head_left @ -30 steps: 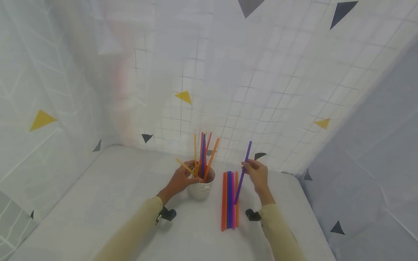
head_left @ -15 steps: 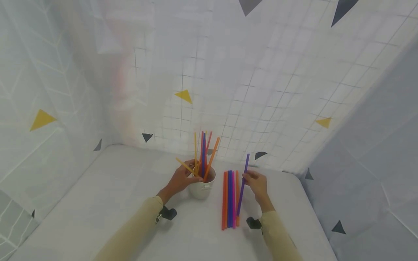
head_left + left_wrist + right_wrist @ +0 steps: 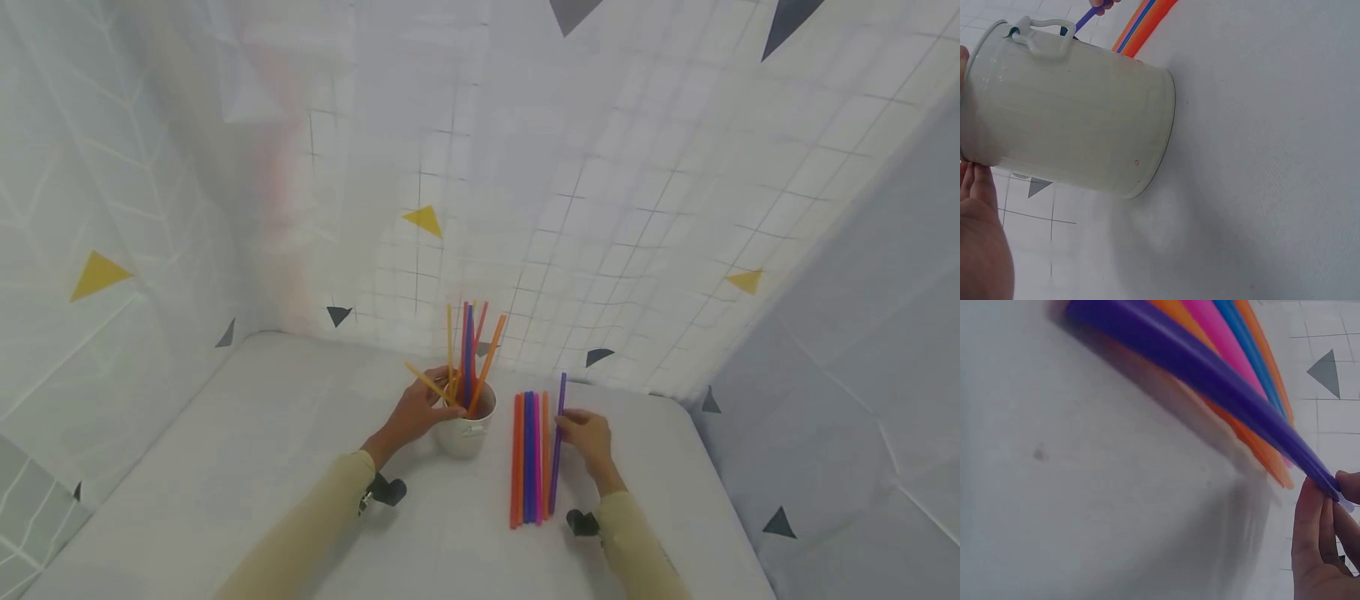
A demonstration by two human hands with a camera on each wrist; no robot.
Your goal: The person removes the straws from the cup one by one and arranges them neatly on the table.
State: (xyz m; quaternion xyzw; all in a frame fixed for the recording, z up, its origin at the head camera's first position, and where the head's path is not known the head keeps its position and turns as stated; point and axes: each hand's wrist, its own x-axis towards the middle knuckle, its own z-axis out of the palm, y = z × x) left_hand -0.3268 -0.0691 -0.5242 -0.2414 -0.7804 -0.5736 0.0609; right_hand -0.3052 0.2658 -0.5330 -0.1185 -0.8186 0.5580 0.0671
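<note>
My left hand holds a small white metal bucket round its rim. The bucket stands upright, and a little handle shows on its side in the left wrist view. Several straws in yellow, red, blue and orange lean in it. My right hand pinches a purple straw near its upper part between thumb and fingertips. The straw lies alongside the right end of a row of straws in orange, blue and pink. Its upper end tilts up from the table, judging by the right wrist view.
The row lies on a white-covered table, just right of the bucket. Behind it rises a pale sheet wall with grid lines and triangles. Another sheet hangs along the right side.
My right hand has moved down and towards me, bringing the purple straw from above the row to beside its right end. My left hand and the bucket have stayed put.
</note>
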